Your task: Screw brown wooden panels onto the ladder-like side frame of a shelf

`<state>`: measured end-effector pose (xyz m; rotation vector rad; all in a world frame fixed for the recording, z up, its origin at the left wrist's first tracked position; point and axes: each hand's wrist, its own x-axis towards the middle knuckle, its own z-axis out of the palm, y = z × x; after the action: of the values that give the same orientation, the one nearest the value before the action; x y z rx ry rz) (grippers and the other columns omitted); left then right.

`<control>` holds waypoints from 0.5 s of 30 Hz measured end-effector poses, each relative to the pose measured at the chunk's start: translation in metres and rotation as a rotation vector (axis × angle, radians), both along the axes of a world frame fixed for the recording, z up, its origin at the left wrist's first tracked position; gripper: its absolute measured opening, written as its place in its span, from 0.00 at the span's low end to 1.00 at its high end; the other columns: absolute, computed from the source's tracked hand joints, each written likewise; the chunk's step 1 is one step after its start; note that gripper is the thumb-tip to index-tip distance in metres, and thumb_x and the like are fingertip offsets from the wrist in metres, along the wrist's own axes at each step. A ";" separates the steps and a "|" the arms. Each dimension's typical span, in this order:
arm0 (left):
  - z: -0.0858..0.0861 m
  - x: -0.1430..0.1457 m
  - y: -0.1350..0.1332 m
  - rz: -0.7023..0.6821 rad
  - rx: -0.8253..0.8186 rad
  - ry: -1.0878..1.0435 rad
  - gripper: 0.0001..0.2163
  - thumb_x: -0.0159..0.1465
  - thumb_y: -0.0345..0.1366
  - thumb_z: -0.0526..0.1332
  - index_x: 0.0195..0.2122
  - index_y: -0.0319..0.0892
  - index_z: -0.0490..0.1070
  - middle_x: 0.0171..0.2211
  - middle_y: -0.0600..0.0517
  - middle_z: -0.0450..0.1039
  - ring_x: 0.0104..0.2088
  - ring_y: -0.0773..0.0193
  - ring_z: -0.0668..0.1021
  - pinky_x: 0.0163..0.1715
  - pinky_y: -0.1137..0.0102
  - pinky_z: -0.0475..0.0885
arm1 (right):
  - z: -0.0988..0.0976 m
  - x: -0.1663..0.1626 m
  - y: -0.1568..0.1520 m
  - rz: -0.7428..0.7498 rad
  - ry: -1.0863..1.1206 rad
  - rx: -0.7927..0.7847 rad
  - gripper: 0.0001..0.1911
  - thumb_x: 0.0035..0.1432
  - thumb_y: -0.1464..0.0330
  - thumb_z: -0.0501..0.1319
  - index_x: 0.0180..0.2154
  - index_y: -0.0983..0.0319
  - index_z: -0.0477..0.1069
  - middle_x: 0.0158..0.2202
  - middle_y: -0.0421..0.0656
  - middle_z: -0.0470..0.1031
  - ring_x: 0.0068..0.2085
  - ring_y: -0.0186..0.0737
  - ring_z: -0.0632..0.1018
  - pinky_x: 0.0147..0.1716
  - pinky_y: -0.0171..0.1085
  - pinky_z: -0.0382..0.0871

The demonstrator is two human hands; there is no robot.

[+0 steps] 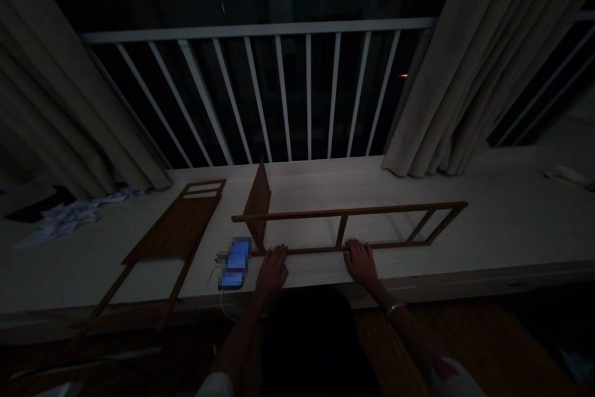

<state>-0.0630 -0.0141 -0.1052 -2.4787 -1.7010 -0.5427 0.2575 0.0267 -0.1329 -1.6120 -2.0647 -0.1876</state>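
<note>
On a pale window ledge stands a wooden frame point(362, 210) on its long side, with crossbars between two rails. An upright wooden panel point(258, 197) meets its left end. My left hand point(272, 270) holds the near lower rail close to that panel, fingers over the wood. Farther right, my right hand point(361, 262) grips the same rail beside the middle crossbar, its fingertips curled over it. The undersides of both hands are hidden. A lit phone point(236, 266) lies just left of my left hand, with small items point(220, 258) too dim to name beside it.
A second wooden frame with a flat panel point(176, 226) lies to the left, its legs jutting past the ledge's front edge. White railings point(260, 30) and curtains point(432, 75) stand behind. Patterned cloth or paper point(69, 214) lies far left. A white cable point(223, 305) hangs near the phone.
</note>
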 end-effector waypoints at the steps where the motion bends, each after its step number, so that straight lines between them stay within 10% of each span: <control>1: 0.000 0.000 0.000 0.000 0.000 -0.003 0.26 0.57 0.29 0.47 0.58 0.39 0.48 0.59 0.46 0.51 0.59 0.59 0.53 0.58 0.56 0.46 | 0.000 0.000 0.000 -0.004 0.001 -0.001 0.21 0.57 0.65 0.45 0.51 0.62 0.59 0.51 0.49 0.65 0.55 0.46 0.60 0.54 0.51 0.38; 15: -0.002 -0.001 0.002 0.004 0.004 0.023 0.26 0.56 0.29 0.48 0.58 0.39 0.48 0.58 0.47 0.52 0.59 0.60 0.54 0.58 0.57 0.46 | 0.002 -0.002 -0.001 -0.014 -0.027 0.014 0.20 0.58 0.65 0.45 0.51 0.63 0.60 0.51 0.50 0.65 0.54 0.46 0.61 0.54 0.50 0.38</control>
<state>-0.0644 -0.0126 -0.1077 -2.4678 -1.6948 -0.5143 0.2558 0.0260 -0.1308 -1.6242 -2.0690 -0.2294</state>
